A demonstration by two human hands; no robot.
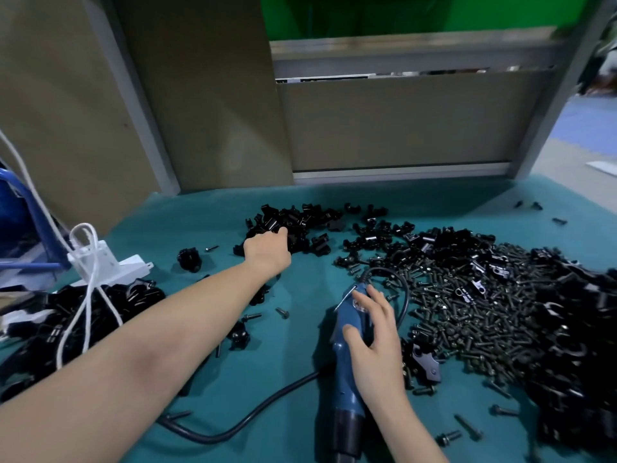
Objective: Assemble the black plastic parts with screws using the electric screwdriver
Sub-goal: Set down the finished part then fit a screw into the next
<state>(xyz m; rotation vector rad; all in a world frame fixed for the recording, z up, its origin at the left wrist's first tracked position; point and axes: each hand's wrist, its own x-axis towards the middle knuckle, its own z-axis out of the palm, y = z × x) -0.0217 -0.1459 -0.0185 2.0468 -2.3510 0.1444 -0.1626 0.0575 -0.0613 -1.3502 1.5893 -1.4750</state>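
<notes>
My left hand (266,250) reaches far forward into a pile of black plastic parts (300,225) at the back of the teal table; its fingers curl into the pile and their tips are hidden. My right hand (370,332) rests on the blue electric screwdriver (347,372), which lies flat on the table with its tip toward me. The thumb lies on one side of the body and the fingers drape over the other. A large heap of dark screws (467,305) spreads just right of that hand.
More black parts are heaped at the far right (574,345) and at the left (66,315), under a white bracket (103,262) with white cords. The screwdriver's black cable (253,412) loops across the mat. Loose screws lie scattered. Cardboard panels (400,121) wall the back.
</notes>
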